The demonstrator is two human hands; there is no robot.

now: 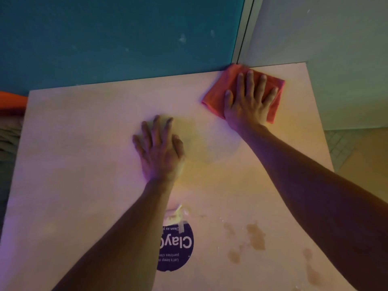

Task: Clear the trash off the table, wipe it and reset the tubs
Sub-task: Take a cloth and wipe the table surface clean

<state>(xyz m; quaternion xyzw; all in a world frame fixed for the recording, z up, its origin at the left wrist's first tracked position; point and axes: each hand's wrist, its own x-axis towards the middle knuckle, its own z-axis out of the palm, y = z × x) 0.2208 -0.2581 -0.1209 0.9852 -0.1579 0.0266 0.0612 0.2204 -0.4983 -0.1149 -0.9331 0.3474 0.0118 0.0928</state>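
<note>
my right hand (248, 99) presses flat, fingers spread, on the red cloth (218, 91) at the surface's (84, 143) far corner; my left hand (160, 148) rests open on bare wood. the cloth looks soft and light, so i'd keep palm pressure central or it bunches over the brown stains (255, 236).

A teal painted wall (117, 36) fills the upper left, meeting a pale grey-white wall panel (336, 38) at a dark vertical seam. At the far left edge sits a blurred orange object (11, 99), possibly fabric. Tiled floor (344, 143) shows at right.
</note>
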